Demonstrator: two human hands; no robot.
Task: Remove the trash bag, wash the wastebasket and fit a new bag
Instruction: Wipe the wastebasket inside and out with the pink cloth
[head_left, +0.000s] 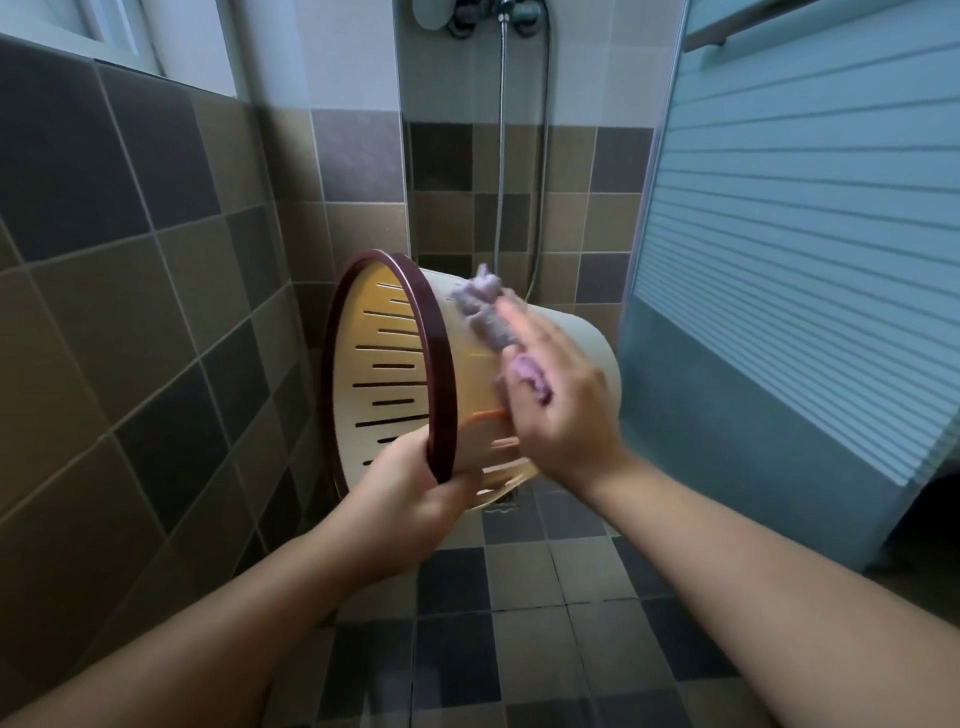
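While the left hand (415, 499) is gripping the dark round rim of the slotted cream plastic basket (395, 364), held sideways in the air, the right hand (561, 400), fingers nearly straight, is pressing a fuzzy purple cloth (483, 306) onto its smooth outer wall.

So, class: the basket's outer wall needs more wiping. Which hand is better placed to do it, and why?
The right hand. It lies on the purple cloth against the wastebasket wall, fingers fairly straight. The left hand has its grip on the dark rim, holding the basket tipped sideways, so it is occupied.
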